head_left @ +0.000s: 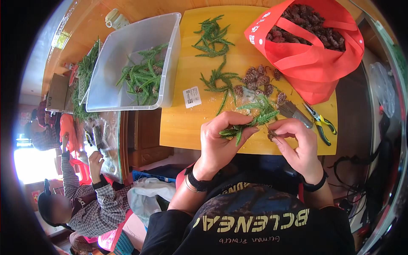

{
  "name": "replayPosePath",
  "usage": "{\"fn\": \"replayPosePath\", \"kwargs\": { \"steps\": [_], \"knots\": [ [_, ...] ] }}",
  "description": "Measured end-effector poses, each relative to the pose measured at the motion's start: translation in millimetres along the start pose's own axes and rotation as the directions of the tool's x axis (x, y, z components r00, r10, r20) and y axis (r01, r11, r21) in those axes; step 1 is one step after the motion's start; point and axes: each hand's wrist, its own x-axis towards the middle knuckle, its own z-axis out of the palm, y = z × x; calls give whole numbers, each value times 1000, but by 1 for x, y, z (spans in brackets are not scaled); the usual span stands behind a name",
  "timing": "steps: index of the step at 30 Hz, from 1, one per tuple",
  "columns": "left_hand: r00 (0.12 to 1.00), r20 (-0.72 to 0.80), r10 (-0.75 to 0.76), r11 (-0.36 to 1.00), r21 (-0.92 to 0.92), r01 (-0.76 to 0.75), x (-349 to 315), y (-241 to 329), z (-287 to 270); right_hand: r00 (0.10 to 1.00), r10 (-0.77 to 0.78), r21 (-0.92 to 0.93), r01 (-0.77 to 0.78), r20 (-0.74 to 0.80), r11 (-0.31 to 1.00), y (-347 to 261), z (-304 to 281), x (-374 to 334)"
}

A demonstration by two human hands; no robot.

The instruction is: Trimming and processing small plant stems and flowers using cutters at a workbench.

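Just above the table's near edge, my left hand point(224, 138) pinches a green artificial pine sprig point(260, 114) between thumb and fingers. To its right, my right hand point(299, 146) is closed on a small brown pinecone point(272, 135), held close to the sprig's stem. Beyond my hands, a heap of loose pinecones point(251, 75) lies on the yellow tabletop point(178, 127). More green sprigs point(221, 80) are spread to the left of the heap, with another bunch point(212, 37) farther back.
A clear plastic bin point(165, 91) holding finished-looking sprigs with cones point(142, 80) stands at left. A red bag point(314, 68) full of pinecones sits at back right. Yellow-black pliers point(321, 123) lie on the right, near a white label point(192, 97)-bearing table area. Another person point(97, 204) works at far left.
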Motion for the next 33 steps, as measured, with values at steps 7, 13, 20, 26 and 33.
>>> {"fn": "replayPosePath", "kwargs": {
  "steps": [7, 13, 20, 26, 33],
  "knots": [
    [985, 18, 169, 986, -2, -169, 5, -4, 2, 1000, 12, -11, -13, -17, 1000, -6, 4, 2],
    [976, 6, 218, 975, 38, -218, 6, 0, 5, 999, 30, 55, -28, -30, 998, -13, 9, 6],
    [972, 27, 234, 968, 81, -235, 9, 6, 6, 977, -4, 155, 38, -213, 987, -6, 20, 3],
    [977, 33, 212, 973, 82, -214, 9, 8, 6, 976, -33, 80, 51, -215, 996, -12, 19, 8],
    [985, 66, 159, 985, 51, -163, 10, 11, 3, 983, -111, -187, 83, -147, 979, -20, 11, 15]
  ]
}}
